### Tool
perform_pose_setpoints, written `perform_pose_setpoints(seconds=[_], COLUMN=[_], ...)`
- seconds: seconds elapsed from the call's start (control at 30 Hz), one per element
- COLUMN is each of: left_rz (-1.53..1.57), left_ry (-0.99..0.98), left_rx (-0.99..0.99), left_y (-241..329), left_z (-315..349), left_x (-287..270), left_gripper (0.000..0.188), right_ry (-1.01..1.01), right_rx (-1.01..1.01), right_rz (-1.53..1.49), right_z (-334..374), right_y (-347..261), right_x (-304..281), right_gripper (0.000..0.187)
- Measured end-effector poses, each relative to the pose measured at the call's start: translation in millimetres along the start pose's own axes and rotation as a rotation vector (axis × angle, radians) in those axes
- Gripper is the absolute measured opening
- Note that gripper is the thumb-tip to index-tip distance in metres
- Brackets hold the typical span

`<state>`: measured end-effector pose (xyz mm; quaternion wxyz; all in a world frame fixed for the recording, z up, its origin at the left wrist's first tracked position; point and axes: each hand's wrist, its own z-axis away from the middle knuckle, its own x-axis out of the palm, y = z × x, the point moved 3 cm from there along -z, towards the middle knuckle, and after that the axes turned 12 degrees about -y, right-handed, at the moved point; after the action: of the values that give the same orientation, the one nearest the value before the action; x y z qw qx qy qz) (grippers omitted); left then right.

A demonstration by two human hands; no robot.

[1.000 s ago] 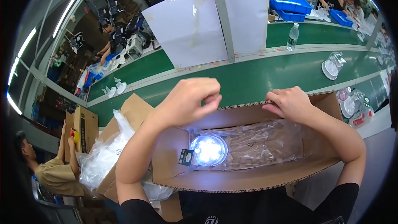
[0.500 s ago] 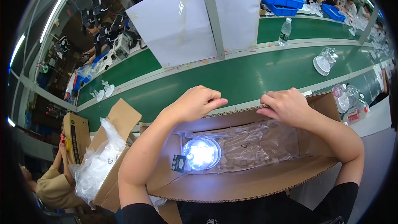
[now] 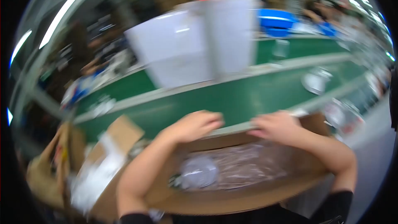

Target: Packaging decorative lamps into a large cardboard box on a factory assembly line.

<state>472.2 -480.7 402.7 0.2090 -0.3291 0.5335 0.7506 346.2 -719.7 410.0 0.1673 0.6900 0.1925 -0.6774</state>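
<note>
My left hand curls above the carton's far edge, my right hand nearer its far right corner; through the blur I cannot tell whether either grips anything. The clear round piece sits inside, toward the left end, beside plastic film. I'd move slowly, wrists high, avoiding knocks.

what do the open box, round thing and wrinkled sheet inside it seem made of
Box: likely cardboard, matt brown, stiff walls. Round thing: smooth plastic or glass, pale and seemingly see-through; blur hides which. Wrinkled sheet: probably glossy plastic film, from its creases and glints.
</note>
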Motion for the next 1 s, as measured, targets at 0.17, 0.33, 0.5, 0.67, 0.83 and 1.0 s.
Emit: perform_pose_setpoints(seconds=[0.17,0.33,0.5,0.67,0.83,1.0], left_rz=[-0.048,-0.058,-0.086,-0.097,-0.151,-0.200], left_ry=[0.094,0.108,0.139,0.219,0.160,0.165], left_rx=[0.076,0.004,-0.050,-0.035,-0.052,-0.041], left_y=[5,-6,-15,-14,-22,-22], left_z=[-9,-9,-3,-8,-15,-16], left_x=[4,5,6,5,8,8], left_gripper=[0.024,0.023,0.020,0.016,0.015,0.017], right_ry=[0.055,0.062,-0.016,0.026,0.023,0.005], right_rx=[0.129,0.073,0.071,0.072,0.048,0.080], right_rz=[-0.065,-0.128,-0.184,-0.184,-0.182,-0.185], right_z=[20,19,6,14,10,11], right_y=[14,31,28,41,39,37], right_x=[15,39,40,44,48,44], right_gripper=[0.023,0.019,0.015,0.015,0.016,0.015])
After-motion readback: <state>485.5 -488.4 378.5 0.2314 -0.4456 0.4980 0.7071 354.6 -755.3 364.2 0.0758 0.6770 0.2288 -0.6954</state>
